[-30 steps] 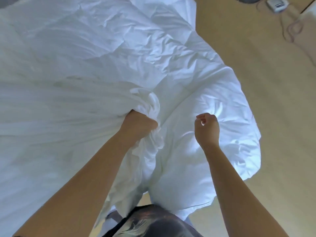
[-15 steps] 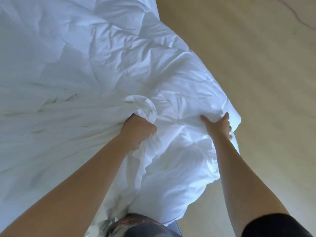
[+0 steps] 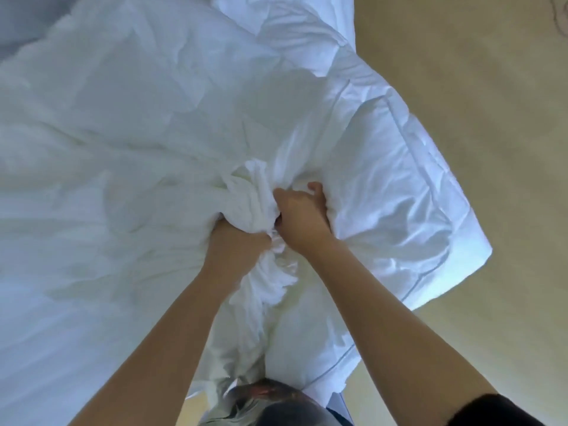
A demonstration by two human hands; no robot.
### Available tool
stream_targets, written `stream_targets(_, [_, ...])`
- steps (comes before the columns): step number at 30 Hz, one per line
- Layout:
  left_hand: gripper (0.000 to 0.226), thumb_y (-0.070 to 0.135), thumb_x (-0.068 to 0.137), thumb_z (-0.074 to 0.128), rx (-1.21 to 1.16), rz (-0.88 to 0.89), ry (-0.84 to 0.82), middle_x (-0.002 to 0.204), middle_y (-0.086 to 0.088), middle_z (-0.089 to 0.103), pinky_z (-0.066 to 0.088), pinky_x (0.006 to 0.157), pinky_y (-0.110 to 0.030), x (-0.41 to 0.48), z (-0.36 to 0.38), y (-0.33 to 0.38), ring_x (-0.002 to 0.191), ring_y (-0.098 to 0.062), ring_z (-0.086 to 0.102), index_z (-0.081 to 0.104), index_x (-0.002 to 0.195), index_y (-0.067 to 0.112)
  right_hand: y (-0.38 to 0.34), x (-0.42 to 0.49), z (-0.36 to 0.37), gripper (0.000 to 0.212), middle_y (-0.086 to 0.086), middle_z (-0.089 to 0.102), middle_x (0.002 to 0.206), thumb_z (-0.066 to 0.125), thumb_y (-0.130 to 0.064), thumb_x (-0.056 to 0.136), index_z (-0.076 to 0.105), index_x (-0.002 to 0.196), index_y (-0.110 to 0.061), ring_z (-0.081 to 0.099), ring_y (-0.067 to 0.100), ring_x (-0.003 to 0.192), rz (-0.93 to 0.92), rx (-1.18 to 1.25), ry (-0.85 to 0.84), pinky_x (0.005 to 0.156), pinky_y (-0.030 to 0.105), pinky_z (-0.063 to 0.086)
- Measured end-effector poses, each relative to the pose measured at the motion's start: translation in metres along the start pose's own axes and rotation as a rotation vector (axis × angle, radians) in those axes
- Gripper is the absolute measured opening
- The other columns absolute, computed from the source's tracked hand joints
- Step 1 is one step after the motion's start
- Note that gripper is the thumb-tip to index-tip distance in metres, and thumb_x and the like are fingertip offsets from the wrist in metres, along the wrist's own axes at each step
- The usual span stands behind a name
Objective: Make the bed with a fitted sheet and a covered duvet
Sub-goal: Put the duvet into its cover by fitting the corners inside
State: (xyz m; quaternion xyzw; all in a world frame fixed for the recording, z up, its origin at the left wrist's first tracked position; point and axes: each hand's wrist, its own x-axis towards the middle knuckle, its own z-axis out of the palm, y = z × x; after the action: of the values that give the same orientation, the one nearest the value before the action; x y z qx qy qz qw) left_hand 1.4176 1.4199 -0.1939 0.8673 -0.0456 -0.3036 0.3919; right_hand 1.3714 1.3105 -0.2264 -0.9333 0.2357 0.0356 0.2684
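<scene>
**Q:** Hands first. State?

**A:** My left hand (image 3: 236, 245) is fisted round a bunched wad of the cover (image 3: 123, 210). Cloth spills out above and below the fist. My right hand (image 3: 302, 218) sits just right of it, fingers curled down into the duvet (image 3: 399, 186). Creases fan out from that grip. The wad lies between the two hands, and I cannot tell whether they touch.

**Q:** Where does the bedding lie?

**A:** Cover: thin, white, running left and forward from my left fist in long folds. Duvet: thicker, white, with a stitched line along its border, spread to the right of the hands. Its near right corner juts out over the floor (image 3: 491, 118). More white cloth drops toward my body between my forearms.

**Q:** Surroundings?

**A:** The floor is pale tan, seen along the right side and at the bottom. There is a dark sleeve (image 3: 498, 410) on my right upper arm, in the lower right corner. The grey patch (image 3: 15, 23) at top left is too blurred to identify.
</scene>
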Motion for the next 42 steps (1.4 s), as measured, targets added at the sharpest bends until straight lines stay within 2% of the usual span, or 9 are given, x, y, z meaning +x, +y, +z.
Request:
stream_targets(5, [0.023, -0.003, 0.067, 0.069, -0.255, -0.082, 0.129, 0.072, -0.002, 0.064, 0.048, 0.057, -0.030, 0.001, -0.063, -0.033, 0.067, -0.021, 0.061, 0.064, 0.080, 0.014, -0.064, -0.010, 0.022, 0.011, 0.003, 0.061, 0.085, 0.043, -0.024, 0.094, 0.050, 0.089, -0.017, 0.059, 0.025, 0.090, -0.157, -0.112, -0.076, 0.098, 0.035, 0.000])
stream_targets(9, [0.015, 0.014, 0.077, 0.072, -0.550, -0.170, -0.002, 0.087, -0.006, 0.072, 0.058, 0.074, -0.037, 0.002, -0.081, -0.041, 0.085, -0.025, 0.070, 0.069, 0.091, 0.012, -0.096, -0.019, 0.019, 0.014, -0.008, 0.038, 0.067, 0.042, -0.017, 0.091, 0.041, 0.078, -0.023, 0.057, 0.023, 0.078, -0.216, -0.114, 0.053, 0.098, 0.032, 0.006])
stream_targets(12, [0.029, 0.032, 0.081, 0.070, -0.751, -0.257, -0.130, 0.091, -0.007, 0.074, 0.057, 0.063, -0.030, 0.005, -0.080, -0.036, 0.083, -0.021, 0.071, 0.068, 0.103, 0.012, -0.101, -0.025, 0.015, 0.015, -0.010, 0.038, 0.068, 0.042, -0.012, 0.091, 0.055, 0.089, -0.018, 0.057, 0.021, 0.076, -0.216, -0.181, 0.090, 0.098, 0.031, 0.009])
stream_targets(18, [0.035, 0.039, 0.067, 0.080, -0.725, -0.212, -0.225, 0.083, -0.003, 0.075, 0.054, 0.053, -0.023, 0.009, -0.069, -0.024, 0.076, -0.017, 0.072, 0.070, 0.092, 0.017, -0.089, -0.036, 0.006, 0.024, -0.002, 0.061, 0.087, 0.043, -0.008, 0.089, 0.059, 0.106, -0.014, 0.057, 0.021, 0.087, -0.217, -0.200, 0.067, 0.104, 0.035, 0.017])
stream_targets(24, [0.009, 0.011, 0.078, 0.069, -0.654, -0.253, -0.133, 0.059, -0.002, 0.068, 0.052, 0.052, -0.024, 0.013, -0.043, -0.009, 0.058, -0.020, 0.068, 0.066, 0.069, 0.012, -0.072, -0.048, -0.009, 0.039, 0.003, 0.059, 0.104, 0.040, -0.005, 0.089, 0.050, 0.127, -0.011, 0.053, 0.023, 0.098, -0.241, -0.225, 0.013, 0.109, 0.035, 0.016])
stream_targets(28, [0.007, 0.008, 0.073, 0.067, -0.472, -0.233, -0.025, 0.065, 0.001, 0.067, 0.048, 0.044, -0.018, 0.012, -0.026, 0.001, 0.057, -0.014, 0.065, 0.065, 0.077, 0.013, -0.058, -0.061, -0.048, 0.026, 0.017, 0.061, 0.091, 0.064, -0.002, 0.076, 0.066, 0.102, -0.001, 0.058, 0.037, 0.085, -0.265, -0.200, 0.283, 0.087, 0.040, 0.042])
stream_targets(31, [0.023, 0.007, 0.067, 0.069, -0.450, -0.229, 0.039, 0.080, -0.002, 0.067, 0.048, 0.049, -0.022, 0.010, -0.019, 0.002, 0.069, -0.019, 0.065, 0.065, 0.089, 0.014, -0.022, -0.066, -0.088, 0.049, 0.029, 0.055, 0.115, 0.071, -0.020, 0.071, 0.059, 0.115, 0.001, 0.051, 0.047, 0.105, 0.003, -0.268, 0.699, 0.095, 0.054, 0.037])
stream_targets(35, [0.021, 0.002, 0.068, 0.069, -0.465, -0.184, 0.044, 0.079, 0.000, 0.066, 0.051, 0.058, -0.024, 0.008, -0.015, 0.003, 0.072, -0.019, 0.064, 0.063, 0.083, 0.016, 0.015, -0.063, -0.124, 0.108, 0.011, 0.025, 0.151, 0.075, -0.049, 0.070, 0.009, 0.150, -0.019, 0.028, 0.030, 0.137, 0.571, 0.289, 0.404, 0.107, 0.043, 0.024])
stream_targets(42, [0.014, 0.009, 0.068, 0.075, -0.370, -0.132, -0.023, 0.062, 0.005, 0.065, 0.047, 0.049, -0.021, -0.005, -0.054, -0.016, 0.060, -0.012, 0.064, 0.065, 0.071, 0.018, -0.049, -0.049, -0.082, 0.032, -0.011, 0.061, 0.095, 0.067, -0.026, 0.082, 0.057, 0.111, -0.018, 0.058, 0.013, 0.094, 0.265, 0.627, 0.406, 0.081, 0.023, 0.045])
